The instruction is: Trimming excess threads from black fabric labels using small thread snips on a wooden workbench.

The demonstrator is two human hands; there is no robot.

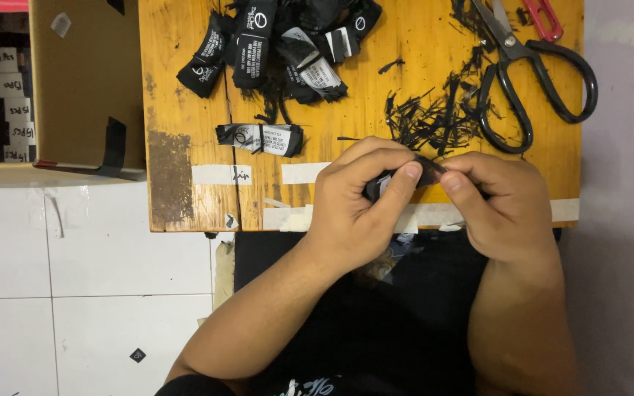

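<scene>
Pinching a black label [425, 173] between them, the left hand [357, 205] and right hand [504, 205] meet above the near edge of the worktop [177, 110]. Both hands are closed on the label, thumbs and forefingers pressed to it, so only a short stretch shows between the fingertips. Just beyond the hands lie black offcuts [434, 117], with black scissors [533, 81] to their right and a red handle [544, 16] at the far edge. A banded bundle [260, 138] of labels lies left of the hands, a loose heap [287, 48] of labels farther back. Strips of pale tape [221, 174] cross the worktop. A cardboard box [86, 81] stands at its left side, on a white tiled floor [75, 293].
</scene>
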